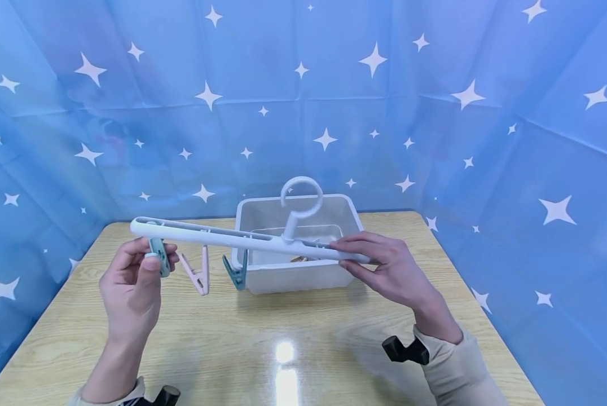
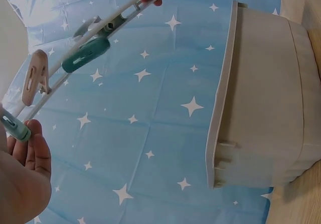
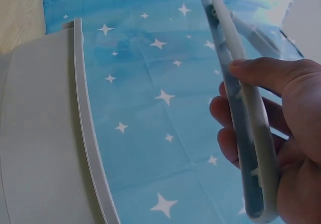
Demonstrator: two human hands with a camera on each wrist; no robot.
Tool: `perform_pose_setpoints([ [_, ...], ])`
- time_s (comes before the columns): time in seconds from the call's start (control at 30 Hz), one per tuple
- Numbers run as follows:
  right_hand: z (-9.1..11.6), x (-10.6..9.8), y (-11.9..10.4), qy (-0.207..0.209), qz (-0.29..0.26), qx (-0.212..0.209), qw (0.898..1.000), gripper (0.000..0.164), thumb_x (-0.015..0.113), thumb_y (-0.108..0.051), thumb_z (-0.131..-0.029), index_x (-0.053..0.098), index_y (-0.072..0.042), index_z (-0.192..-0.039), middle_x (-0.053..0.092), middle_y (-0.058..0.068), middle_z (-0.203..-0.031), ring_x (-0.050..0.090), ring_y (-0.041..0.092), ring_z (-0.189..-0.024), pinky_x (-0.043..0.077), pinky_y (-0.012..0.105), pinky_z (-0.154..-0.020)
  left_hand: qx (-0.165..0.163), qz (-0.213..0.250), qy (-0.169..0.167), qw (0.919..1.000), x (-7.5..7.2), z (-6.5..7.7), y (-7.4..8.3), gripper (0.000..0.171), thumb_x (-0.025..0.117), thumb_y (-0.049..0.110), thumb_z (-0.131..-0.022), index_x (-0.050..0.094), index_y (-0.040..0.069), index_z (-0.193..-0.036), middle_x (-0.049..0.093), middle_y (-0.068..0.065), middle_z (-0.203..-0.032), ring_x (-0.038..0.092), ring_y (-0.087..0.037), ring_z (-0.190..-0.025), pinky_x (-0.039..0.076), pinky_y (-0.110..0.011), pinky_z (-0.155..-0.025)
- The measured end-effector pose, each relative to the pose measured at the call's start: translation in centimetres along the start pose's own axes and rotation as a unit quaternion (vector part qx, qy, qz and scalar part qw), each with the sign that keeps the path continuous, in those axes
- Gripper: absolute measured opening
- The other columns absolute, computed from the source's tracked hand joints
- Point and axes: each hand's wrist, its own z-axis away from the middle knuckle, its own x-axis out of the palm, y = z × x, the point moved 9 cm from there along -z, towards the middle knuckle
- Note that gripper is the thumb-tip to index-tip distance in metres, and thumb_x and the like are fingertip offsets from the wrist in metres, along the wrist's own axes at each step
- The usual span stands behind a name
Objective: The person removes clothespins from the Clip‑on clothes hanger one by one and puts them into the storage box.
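Note:
A long white clip hanger [image 1: 217, 235] with a round hook is held up above the table, slanting down to the right. My right hand [image 1: 385, 265] grips its right end, thumb on one side and fingers on the other, as the right wrist view shows. At the other end my left hand [image 1: 133, 285] pinches a light green clothespin [image 1: 159, 256] close under the bar. A pink clothespin [image 1: 198, 275] and a dark green clothespin [image 1: 237, 270] hang from the bar between the hands; both also show in the left wrist view, as the pink clothespin [image 2: 35, 77] and green clothespin [image 2: 86, 54].
Behind the hanger a white plastic bin [image 1: 298, 279] stands on the wood-grain table [image 1: 222, 344], with a few small things at its bottom. A blue curtain [image 1: 263, 129] with white stars hangs along the back and sides of the table.

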Motion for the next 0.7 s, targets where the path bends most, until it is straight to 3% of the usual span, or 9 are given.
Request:
perform_pose_setpoints([
  [0.1,-0.07,-0.19,0.11,0.007,-0.001,0.011,1.0,0.043,0.079,0.003,-0.078,0.074,-0.015,-0.117,0.073,0.002,-0.111,0.071,0.009,-0.086,0.051,0.014,-0.068,0.006,0.018,-0.015,0.9997,0.23,-0.13,-0.05,0.025,0.065,-0.001,-0.094,0.061,-0.014,-0.115,0.072,-0.017,-0.1,0.071,-0.021,-0.092,0.058,-0.027,-0.083],
  [0.2,-0.12,-0.42,0.14,0.011,-0.001,0.022,1.0,0.042,0.079,0.002,-0.079,0.074,-0.016,-0.116,0.073,0.002,-0.112,0.071,0.009,-0.09,0.052,0.014,-0.071,0.013,0.003,-0.016,0.9998,0.26,-0.16,-0.05,0.029,0.067,0.002,-0.093,0.061,-0.014,-0.116,0.071,-0.014,-0.099,0.068,-0.02,-0.089,0.056,-0.025,-0.081],
  [0.4,-0.07,-0.64,0.18,0.008,0.003,0.034,0.999,0.04,0.08,0.0,-0.08,0.074,-0.016,-0.116,0.073,0.002,-0.114,0.07,0.008,-0.09,0.051,0.014,-0.07,0.011,-0.006,-0.017,0.9998,0.41,-0.13,-0.12,0.027,0.067,0.005,-0.094,0.063,-0.012,-0.116,0.067,-0.009,-0.091,0.059,-0.021,-0.085,0.05,-0.024,-0.077],
  [0.7,0.24,-0.81,0.48,0.003,0.009,0.044,0.999,0.041,0.079,0.0,-0.08,0.074,-0.016,-0.118,0.073,0.001,-0.113,0.07,0.007,-0.089,0.053,0.015,-0.073,0.013,0.014,-0.037,0.9991,0.74,-0.22,-0.21,0.027,0.066,0.004,-0.095,0.062,-0.013,-0.116,0.065,-0.009,-0.088,0.057,-0.022,-0.085,0.048,-0.026,-0.076],
])
